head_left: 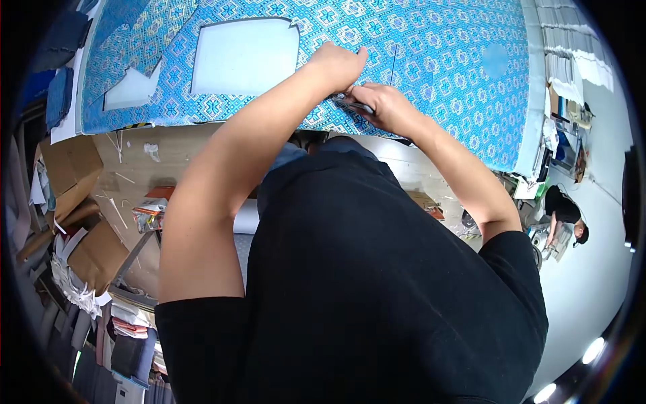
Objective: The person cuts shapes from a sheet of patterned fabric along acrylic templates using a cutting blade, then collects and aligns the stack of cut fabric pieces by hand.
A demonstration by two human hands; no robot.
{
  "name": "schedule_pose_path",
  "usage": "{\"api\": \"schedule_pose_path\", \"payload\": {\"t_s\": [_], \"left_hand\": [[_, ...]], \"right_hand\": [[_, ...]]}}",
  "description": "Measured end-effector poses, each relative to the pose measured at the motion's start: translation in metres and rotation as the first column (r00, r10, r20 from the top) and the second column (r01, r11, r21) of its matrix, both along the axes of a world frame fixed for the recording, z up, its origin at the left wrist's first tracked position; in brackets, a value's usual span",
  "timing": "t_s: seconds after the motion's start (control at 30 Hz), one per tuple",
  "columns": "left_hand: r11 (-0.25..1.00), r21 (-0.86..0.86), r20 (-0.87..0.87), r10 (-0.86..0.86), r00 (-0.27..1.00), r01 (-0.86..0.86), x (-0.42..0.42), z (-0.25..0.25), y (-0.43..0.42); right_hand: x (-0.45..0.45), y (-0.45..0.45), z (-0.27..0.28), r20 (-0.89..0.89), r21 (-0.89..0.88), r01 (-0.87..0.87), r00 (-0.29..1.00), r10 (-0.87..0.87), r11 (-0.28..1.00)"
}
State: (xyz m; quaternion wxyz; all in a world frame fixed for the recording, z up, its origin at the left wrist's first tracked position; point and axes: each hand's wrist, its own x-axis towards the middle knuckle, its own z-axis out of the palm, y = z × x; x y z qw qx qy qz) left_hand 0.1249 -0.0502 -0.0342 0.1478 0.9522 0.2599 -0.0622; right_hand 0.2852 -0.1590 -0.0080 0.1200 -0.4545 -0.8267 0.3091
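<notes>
Blue patterned fabric (pixel 444 67) lies spread over the table, with a large four-sided opening and a smaller irregular one showing a pale surface beneath. My right hand (pixel 388 108) is closed around scissors (pixel 354 104) close to the fabric's near edge. Just left of it, my left hand (pixel 338 66) rests over the fabric with its fingers bent together; what they grip, if anything, is hidden. A thin dark line runs through the fabric beyond my right hand.
Cardboard boxes (pixel 97 259) and scraps lie on the floor at the left, near stacked cloth (pixel 131 350). Folded white material (pixel 568 71) stands at the far right. Another person (pixel 564 209) is at the right, beyond the table. Dark folded cloth lies at the far left.
</notes>
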Motion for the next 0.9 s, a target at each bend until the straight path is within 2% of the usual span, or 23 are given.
{"api": "schedule_pose_path", "payload": {"t_s": [0.1, 0.17, 0.23, 0.33, 0.4, 0.43, 0.5, 0.53, 0.6, 0.67, 0.73, 0.77, 0.87, 0.9], "left_hand": [[1.000, -0.002, -0.053, -0.013, 0.999, 0.013, 0.005, 0.006, -0.006], [0.992, 0.119, -0.067, -0.024, 0.997, 0.032, 0.013, 0.003, -0.004], [0.979, 0.170, -0.078, -0.099, 0.992, 0.111, 0.019, 0.002, -0.001], [0.964, 0.180, -0.104, -0.179, 0.978, 0.196, 0.032, 0.020, -0.004], [0.955, 0.189, -0.260, -0.174, 0.950, 0.227, 0.041, 0.026, -0.005], [0.946, 0.190, -0.258, -0.208, 0.944, 0.261, 0.044, 0.024, -0.004], [0.905, 0.333, -0.257, -0.181, 0.949, 0.263, 0.050, 0.017, -0.006], [0.893, 0.329, -0.249, -0.230, 0.941, 0.305, 0.055, 0.018, -0.005], [0.932, 0.174, -0.395, -0.229, 0.890, 0.317, 0.066, 0.027, 0.002], [0.912, 0.136, -0.398, -0.308, 0.864, 0.388, 0.067, 0.037, 0.011], [0.875, 0.044, -0.462, -0.410, 0.787, 0.482, 0.067, 0.048, 0.018], [0.882, 0.015, -0.466, -0.410, 0.784, 0.470, 0.072, 0.045, 0.022], [0.873, -0.042, -0.472, -0.446, 0.761, 0.486, 0.077, 0.042, 0.028], [0.863, -0.018, -0.508, -0.442, 0.739, 0.504, 0.077, 0.044, 0.027]], "right_hand": [[0.004, -0.008, -0.007, -0.039, -0.003, 0.029, 0.999, -0.029, 1.000], [-0.001, -0.011, 0.000, 0.018, -0.002, 0.051, 0.999, -0.051, 0.999], [-0.007, -0.019, 0.001, -0.051, 0.024, 0.109, 0.993, -0.107, 0.994], [-0.021, -0.039, -0.005, -0.073, 0.062, 0.294, 0.954, -0.289, 0.954], [-0.035, -0.051, -0.004, -0.086, 0.059, 0.429, 0.902, -0.424, 0.901], [-0.044, -0.057, -0.004, -0.119, 0.074, 0.495, 0.866, -0.485, 0.866], [-0.061, -0.064, 0.001, -0.105, 0.038, 0.600, 0.797, -0.594, 0.799], [-0.070, -0.066, 0.003, -0.090, 0.008, 0.668, 0.741, -0.665, 0.744], [-0.085, -0.067, 0.007, -0.097, 0.007, 0.748, 0.661, -0.744, 0.663], [-0.100, -0.066, 0.012, -0.102, 0.000, 0.809, 0.585, -0.804, 0.588], [-0.112, -0.065, 0.014, -0.068, 0.068, 0.856, 0.516, -0.854, 0.512], [-0.117, -0.063, 0.015, -0.052, 0.062, 0.869, 0.494, -0.868, 0.491], [-0.129, -0.058, 0.027, 0.182, -0.047, 0.913, 0.406, -0.896, 0.404], [-0.132, -0.056, 0.028, 0.186, -0.042, 0.921, 0.388, -0.903, 0.387]]}}
